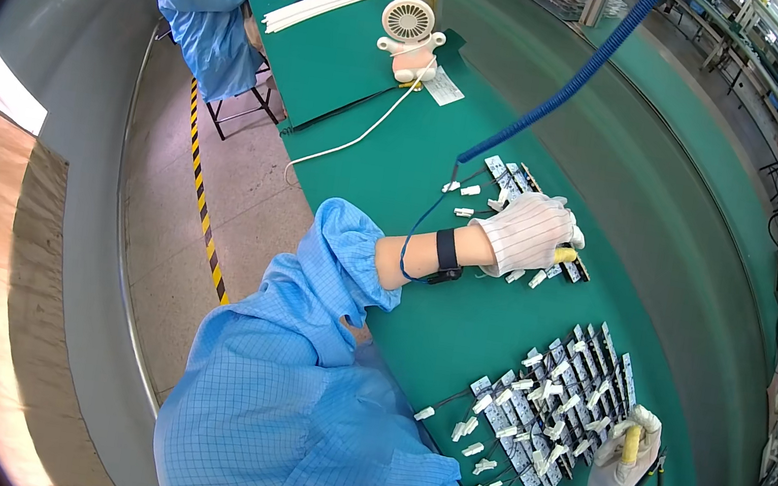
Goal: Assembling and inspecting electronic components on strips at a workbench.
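My left hand (527,235), in a white striped glove with a yellow fingertip cover, rests palm down on a short row of small circuit boards (510,177) with white connectors on the green bench mat (457,322). A dark wrist strap with a blue coiled cord (571,80) runs from that wrist. My right hand (625,457), also gloved, touches the right edge of a larger spread of circuit boards (550,405) near the bench's front. Whether either hand grips a board is hidden.
Loose white connectors (468,191) lie by the left hand. A small white desk fan (408,39) stands farther along the bench with its white cable. Another person in a blue coat (209,4) sits beyond. White strips (321,5) lie on the mat. Yellow-black floor tape (201,197) runs alongside.
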{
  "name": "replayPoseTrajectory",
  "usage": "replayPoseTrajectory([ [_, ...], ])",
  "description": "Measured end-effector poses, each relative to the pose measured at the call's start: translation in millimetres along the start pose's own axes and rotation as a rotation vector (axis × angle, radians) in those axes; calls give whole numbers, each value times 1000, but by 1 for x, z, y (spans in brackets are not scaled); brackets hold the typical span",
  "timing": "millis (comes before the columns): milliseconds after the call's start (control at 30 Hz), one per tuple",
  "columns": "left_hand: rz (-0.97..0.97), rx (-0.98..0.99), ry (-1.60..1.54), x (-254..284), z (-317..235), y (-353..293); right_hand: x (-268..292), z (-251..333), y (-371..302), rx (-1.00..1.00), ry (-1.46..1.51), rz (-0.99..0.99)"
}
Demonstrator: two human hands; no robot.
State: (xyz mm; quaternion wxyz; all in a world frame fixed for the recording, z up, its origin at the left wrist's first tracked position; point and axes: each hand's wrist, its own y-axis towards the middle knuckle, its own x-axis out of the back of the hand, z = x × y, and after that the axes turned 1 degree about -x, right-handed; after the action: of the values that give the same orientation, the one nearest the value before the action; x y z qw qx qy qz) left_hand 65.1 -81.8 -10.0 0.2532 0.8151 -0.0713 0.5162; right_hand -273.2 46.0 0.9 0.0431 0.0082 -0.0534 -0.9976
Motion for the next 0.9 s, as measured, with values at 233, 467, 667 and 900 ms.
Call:
replayPoseTrajectory([
  [233, -66, -77, 75, -6, 4, -1, -8, 4, 1, 10, -48, -44],
  [467, -53, -91, 97, -12, 5, 0, -7, 5, 1, 10, -8, -14],
  [667, -89, -143, 153, -20, 8, 0, -8, 5, 2, 18, -22, -7],
  [900, -110, -126, 212, -14, -1, -2, -4, 4, 1, -31, -16, 11],
])
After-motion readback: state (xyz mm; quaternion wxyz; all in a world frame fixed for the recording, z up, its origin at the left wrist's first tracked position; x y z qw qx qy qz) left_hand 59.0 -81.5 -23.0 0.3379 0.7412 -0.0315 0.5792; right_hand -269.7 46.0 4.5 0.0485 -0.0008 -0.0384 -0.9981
